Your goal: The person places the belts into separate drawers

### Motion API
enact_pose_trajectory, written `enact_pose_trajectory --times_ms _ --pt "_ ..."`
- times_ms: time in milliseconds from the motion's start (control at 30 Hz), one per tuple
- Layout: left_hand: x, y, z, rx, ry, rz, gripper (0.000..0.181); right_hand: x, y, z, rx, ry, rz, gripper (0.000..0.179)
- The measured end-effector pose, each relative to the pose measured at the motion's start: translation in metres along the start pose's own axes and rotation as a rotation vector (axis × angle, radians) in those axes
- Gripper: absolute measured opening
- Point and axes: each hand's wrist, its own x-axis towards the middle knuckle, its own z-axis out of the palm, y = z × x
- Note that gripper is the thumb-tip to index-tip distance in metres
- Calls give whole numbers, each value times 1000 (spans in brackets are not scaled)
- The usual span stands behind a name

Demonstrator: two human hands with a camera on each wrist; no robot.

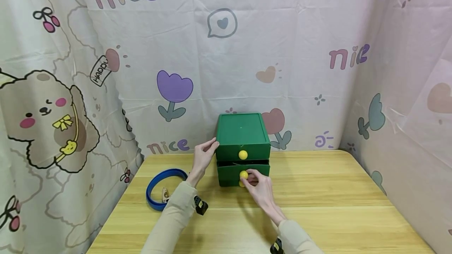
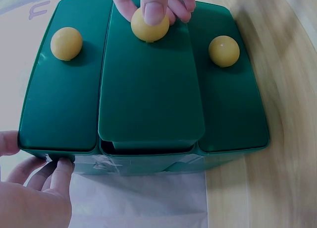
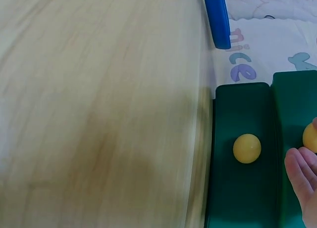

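A green drawer cabinet (image 1: pixel 243 128) with three stacked drawers and round yellow knobs stands at the back of the table. Its middle drawer (image 2: pixel 151 89) is pulled out a little, leaving a dark gap above its front. My right hand (image 1: pixel 260 191) pinches the middle drawer's yellow knob (image 2: pixel 150 27) between thumb and fingers. At the cabinet's upper left front corner, my left hand (image 1: pixel 204 156) grips the edge, with fingers against the side. The top knob (image 1: pixel 243 155) and the bottom knob (image 2: pixel 224 51) are untouched; the top and bottom drawers sit flush.
On the wooden table (image 1: pixel 328 199), a blue ring-shaped band (image 1: pixel 151 191) lies to the left, partly behind my left forearm. A small light-brown object (image 1: pixel 165 195) shows inside it. Printed curtains (image 1: pixel 243 58) hang behind the table and along both sides.
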Motion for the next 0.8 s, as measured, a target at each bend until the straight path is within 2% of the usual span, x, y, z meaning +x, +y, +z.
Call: enact_pose_trajectory --times_ms 800 --pt "-1 1 0 -4 -5 2 39 7 3 4 -30 3 11 21"
